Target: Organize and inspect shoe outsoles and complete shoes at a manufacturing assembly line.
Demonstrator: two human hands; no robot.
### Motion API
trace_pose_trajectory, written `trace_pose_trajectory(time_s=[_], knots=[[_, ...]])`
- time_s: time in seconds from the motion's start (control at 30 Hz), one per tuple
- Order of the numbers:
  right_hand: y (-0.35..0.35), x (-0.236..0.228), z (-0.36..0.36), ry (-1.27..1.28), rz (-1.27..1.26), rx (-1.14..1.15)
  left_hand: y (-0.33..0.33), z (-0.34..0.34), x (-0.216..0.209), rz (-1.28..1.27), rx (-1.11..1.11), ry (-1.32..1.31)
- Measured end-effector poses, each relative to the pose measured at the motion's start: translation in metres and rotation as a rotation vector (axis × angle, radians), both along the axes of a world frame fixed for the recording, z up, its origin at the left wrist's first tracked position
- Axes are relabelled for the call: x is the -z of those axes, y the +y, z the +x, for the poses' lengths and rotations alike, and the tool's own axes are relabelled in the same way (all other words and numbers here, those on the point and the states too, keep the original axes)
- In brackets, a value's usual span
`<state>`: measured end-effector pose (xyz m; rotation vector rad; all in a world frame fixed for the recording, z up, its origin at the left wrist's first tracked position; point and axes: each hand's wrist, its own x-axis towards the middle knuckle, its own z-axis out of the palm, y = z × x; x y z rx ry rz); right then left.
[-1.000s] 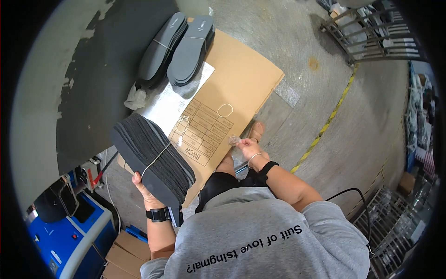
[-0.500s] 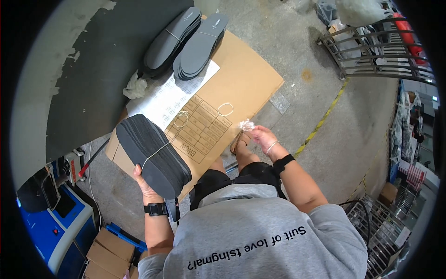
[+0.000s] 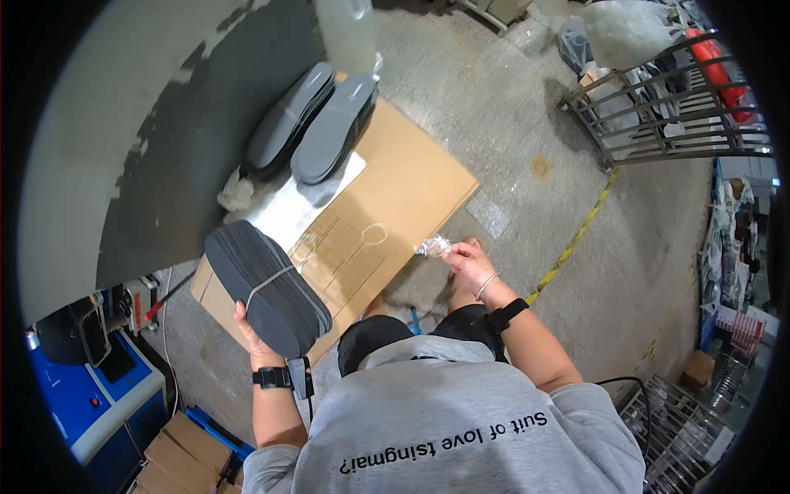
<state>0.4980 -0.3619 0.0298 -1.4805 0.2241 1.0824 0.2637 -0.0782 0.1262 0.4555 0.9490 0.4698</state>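
Note:
My left hand (image 3: 257, 336) is closed on the near end of a thick stack of dark grey shoe insoles (image 3: 265, 288), which a pale rubber band circles. The stack slants over the near left part of a cardboard box (image 3: 424, 169). Just off the box's right edge, the fingers of my right hand (image 3: 472, 268) pinch a crumpled piece of clear plastic (image 3: 433, 246). A loose rubber band (image 3: 374, 235) lies on the cardboard. More loose bands (image 3: 304, 247) lie beside the stack.
Two banded insole bundles (image 3: 333, 136) rest at the box's far end, partly over a white sheet (image 3: 290, 216). Crumpled white material (image 3: 236, 194) sits by the wall. A metal cage cart (image 3: 666, 107) stands far right, a blue machine (image 3: 123, 403) at left, cartons (image 3: 185, 453) near left.
The view has shifted, and the box with its far bundles appears lower and further left. Both hands keep their holds. My legs show in a different position beside the box.

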Motion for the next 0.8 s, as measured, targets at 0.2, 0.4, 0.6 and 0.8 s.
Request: trace_pose_trajectory(time_s=[0.2,0.4,0.6,0.8], knots=[[-0.085,0.005,0.089,-0.313,0.002,-0.092,-0.08,0.103,0.002,0.055,0.191,-0.137],[-0.184,-0.033,0.188,-0.501,-0.169,-0.062,-0.152,0.227,-0.009,-0.02,0.195,-0.171],[-0.187,-0.033,0.284,-0.572,-0.142,-0.016,-0.147,0.304,-0.013,-0.024,0.195,-0.233],[-0.141,-0.025,0.392,-0.705,-0.169,-0.269,-0.134,0.375,0.037,-0.281,0.207,-0.306]])
